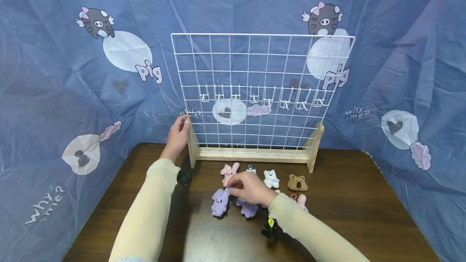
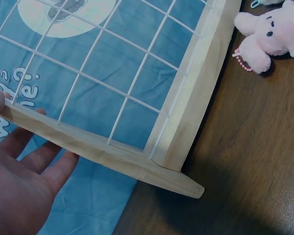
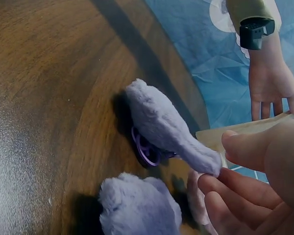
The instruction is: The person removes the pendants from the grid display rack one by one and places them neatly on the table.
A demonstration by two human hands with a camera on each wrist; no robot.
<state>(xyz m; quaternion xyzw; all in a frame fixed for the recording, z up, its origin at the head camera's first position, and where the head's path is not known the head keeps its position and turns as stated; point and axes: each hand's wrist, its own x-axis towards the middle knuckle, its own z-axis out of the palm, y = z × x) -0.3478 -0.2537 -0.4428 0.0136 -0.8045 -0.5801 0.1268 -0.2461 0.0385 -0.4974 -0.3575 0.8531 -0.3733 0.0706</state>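
Note:
At the left end of the white wire grid rack, my left hand holds the wooden upright. In the left wrist view its fingers pass behind the wood. My right hand is over the table and pinches one long ear of a purple plush keychain between thumb and fingers. That plush has a purple ring at its back, seen in the right wrist view. A second purple plush lies just beside it, partly under the hand. Close behind the hand is a pink long-eared plush.
White hooks hang in a row across the grid. Behind the right hand lie a white plush and a brown bear plush; a pink one is partly hidden by the right arm. Blue printed cloth surrounds the dark wooden table.

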